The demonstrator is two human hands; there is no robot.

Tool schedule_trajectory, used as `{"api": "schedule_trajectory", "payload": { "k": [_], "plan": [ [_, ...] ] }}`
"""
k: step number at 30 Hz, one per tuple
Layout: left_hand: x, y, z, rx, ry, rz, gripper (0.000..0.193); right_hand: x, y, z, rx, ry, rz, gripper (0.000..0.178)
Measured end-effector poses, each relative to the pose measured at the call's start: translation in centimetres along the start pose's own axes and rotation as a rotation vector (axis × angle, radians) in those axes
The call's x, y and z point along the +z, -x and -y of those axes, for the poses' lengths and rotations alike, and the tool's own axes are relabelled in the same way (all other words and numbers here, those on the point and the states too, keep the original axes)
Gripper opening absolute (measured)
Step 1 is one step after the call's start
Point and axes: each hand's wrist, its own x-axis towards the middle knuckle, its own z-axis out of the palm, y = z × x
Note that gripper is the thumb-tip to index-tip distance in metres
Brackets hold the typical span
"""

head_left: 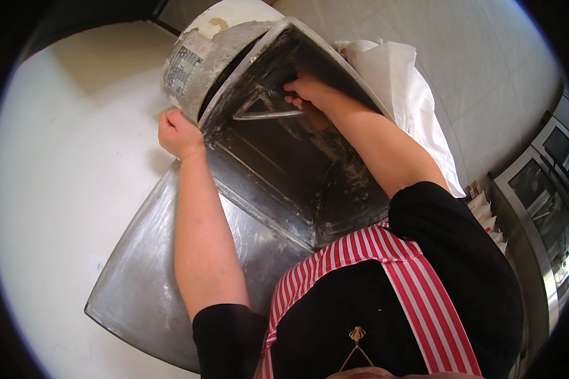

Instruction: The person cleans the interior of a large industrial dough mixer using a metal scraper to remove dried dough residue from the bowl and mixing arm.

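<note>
My left hand (180, 134) is closed in a fist beside the left edge of a deep metal trough, next to a worn off-white machine housing; what it grips, if anything, is hidden. My right hand (306, 91) reaches inside the dark metal trough (335, 189). Its index finger is stretched out toward the inner wall and the other fingers are loosely bent, with nothing visible in them. Just below it, a metal mixing bar (269, 116) crosses the trough. Pale residue coats parts of the walls and corners.
A broad steel panel (139, 265) spreads out at the lower left, under my left forearm. A cylindrical housing (224, 47) with a label plate stands behind the trough. White sacks (398, 82) are on the right. Steel cabinets (537, 183) line the far right.
</note>
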Motion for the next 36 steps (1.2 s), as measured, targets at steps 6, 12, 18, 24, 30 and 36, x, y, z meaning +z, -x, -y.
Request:
{"api": "schedule_trajectory", "payload": {
  "k": [6,12,18,24,30,36],
  "plan": [
    [-0.1,0.2,-0.9,-0.021,0.019,0.012,0.024,-0.8,-0.6,0.2,0.000,0.274,-0.177,0.012],
    [-0.1,0.3,-1.1,-0.009,0.043,-0.012,0.025,-0.4,-0.3,1.7,-0.070,0.761,-0.074,0.010],
    [-0.2,0.4,-1.3,-0.040,0.019,-0.025,0.026,-0.6,1.5,2.0,0.004,0.877,-0.104,0.013],
    [-0.4,0.3,-1.2,-0.095,-0.021,0.002,0.028,-0.9,1.8,1.9,0.082,0.642,-0.122,0.015],
    [-0.2,0.4,-1.3,-0.021,-0.033,-0.038,0.026,-0.5,1.2,2.2,0.154,0.532,-0.161,0.015],
    [-0.1,0.4,-1.5,-0.037,-0.042,-0.034,0.026,-0.8,-0.1,1.6,0.219,0.477,-0.041,0.013]
  ]
}}
